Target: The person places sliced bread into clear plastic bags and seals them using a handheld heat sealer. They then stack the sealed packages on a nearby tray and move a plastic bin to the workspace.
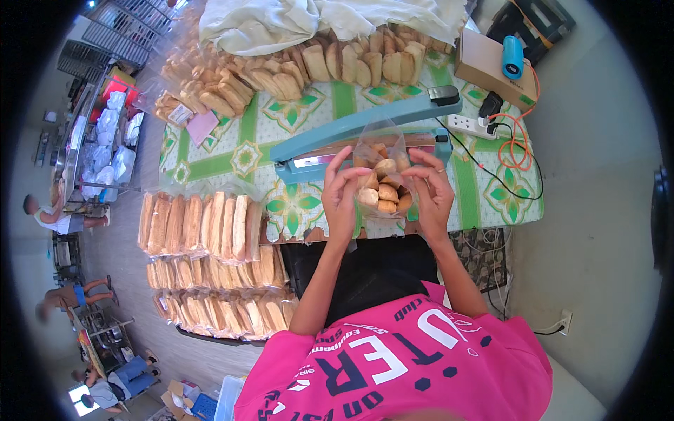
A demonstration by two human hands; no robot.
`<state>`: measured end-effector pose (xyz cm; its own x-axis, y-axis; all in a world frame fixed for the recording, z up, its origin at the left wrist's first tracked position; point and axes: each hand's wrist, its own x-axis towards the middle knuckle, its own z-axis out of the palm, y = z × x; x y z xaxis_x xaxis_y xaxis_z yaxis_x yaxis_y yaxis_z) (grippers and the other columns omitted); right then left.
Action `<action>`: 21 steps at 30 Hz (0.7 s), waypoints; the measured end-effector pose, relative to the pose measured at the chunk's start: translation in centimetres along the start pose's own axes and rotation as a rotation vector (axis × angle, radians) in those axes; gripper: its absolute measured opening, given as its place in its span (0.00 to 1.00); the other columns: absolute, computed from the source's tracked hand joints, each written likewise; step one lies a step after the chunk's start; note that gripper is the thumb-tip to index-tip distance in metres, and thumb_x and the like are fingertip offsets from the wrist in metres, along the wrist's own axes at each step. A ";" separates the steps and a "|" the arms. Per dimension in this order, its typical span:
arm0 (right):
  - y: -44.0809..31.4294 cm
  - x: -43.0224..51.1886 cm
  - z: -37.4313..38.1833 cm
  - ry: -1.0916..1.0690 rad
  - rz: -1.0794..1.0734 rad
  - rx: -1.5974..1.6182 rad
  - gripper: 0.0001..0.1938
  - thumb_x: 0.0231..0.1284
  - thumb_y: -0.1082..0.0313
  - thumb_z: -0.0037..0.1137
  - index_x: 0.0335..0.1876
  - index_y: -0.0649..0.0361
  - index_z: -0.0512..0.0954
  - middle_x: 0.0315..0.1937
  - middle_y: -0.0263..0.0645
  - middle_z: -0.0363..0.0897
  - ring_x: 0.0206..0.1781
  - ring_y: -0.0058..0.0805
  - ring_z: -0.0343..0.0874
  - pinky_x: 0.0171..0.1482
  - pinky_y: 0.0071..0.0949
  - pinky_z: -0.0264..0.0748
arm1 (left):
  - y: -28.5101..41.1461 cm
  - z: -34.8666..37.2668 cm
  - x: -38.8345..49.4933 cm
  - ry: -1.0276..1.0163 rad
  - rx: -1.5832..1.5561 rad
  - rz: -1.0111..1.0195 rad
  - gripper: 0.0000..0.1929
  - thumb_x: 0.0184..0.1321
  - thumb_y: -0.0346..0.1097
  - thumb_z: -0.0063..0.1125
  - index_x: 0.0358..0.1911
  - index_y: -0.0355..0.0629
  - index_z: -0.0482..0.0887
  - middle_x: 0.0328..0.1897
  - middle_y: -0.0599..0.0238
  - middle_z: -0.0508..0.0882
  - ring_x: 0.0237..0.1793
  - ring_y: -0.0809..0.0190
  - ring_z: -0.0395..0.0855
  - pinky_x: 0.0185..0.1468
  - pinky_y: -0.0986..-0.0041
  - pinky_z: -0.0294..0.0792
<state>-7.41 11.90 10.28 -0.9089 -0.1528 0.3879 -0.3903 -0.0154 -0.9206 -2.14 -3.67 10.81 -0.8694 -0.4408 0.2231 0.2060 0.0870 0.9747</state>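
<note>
Between my hands is a clear plastic bag (387,181) filled with several browned bread pieces (388,193). My left hand (341,192) pinches one side of the bag near its upper part. On the opposite side, my right hand (430,184) grips it between thumb and fingers, and a ring shows on one finger. Just behind the bag lies a blue-green impulse heat sealer (310,164), its long arm (358,122) raised at the right end. The upper part of the bag overlaps the sealer in this view; whether they touch I cannot tell.
Bagged long bread slices (200,223) are stacked at the left. Loose bread slices (316,63) line the table's back under a white cloth (263,26). A power strip (466,125), orange cord (518,155), cardboard box (482,63) and blue cylindrical speaker (512,57) occupy the right. Several people are at far left.
</note>
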 end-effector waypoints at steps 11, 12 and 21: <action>-3.2 -1.5 0.3 -0.008 -0.199 -0.325 0.11 0.57 0.72 0.57 0.45 0.64 0.80 0.43 0.43 0.78 0.44 0.39 0.74 0.48 0.33 0.69 | 1.5 0.1 -2.5 0.051 0.338 0.130 0.16 0.64 0.40 0.54 0.52 0.45 0.83 0.40 0.67 0.73 0.43 0.65 0.67 0.50 0.75 0.62; -3.3 -1.5 0.4 -0.004 -0.202 -0.323 0.11 0.57 0.72 0.57 0.44 0.64 0.81 0.42 0.42 0.78 0.43 0.39 0.74 0.48 0.33 0.69 | 1.5 0.1 -2.6 0.071 0.328 0.124 0.16 0.63 0.40 0.55 0.52 0.45 0.83 0.38 0.68 0.73 0.42 0.65 0.67 0.48 0.76 0.62; -3.0 -0.2 -0.3 -0.081 0.116 0.005 0.04 0.53 0.74 0.59 0.35 0.63 0.80 0.38 0.40 0.77 0.42 0.31 0.74 0.47 0.28 0.68 | 2.1 -0.8 -1.4 0.054 -0.049 -0.133 0.13 0.62 0.39 0.57 0.43 0.38 0.86 0.33 0.71 0.76 0.37 0.71 0.69 0.47 0.79 0.62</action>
<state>-6.11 12.31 13.02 -0.9330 -0.2332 0.2742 -0.2824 0.0016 -0.9593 -0.13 -3.56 12.55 -0.8655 -0.4929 0.0892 0.1130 -0.0185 0.9934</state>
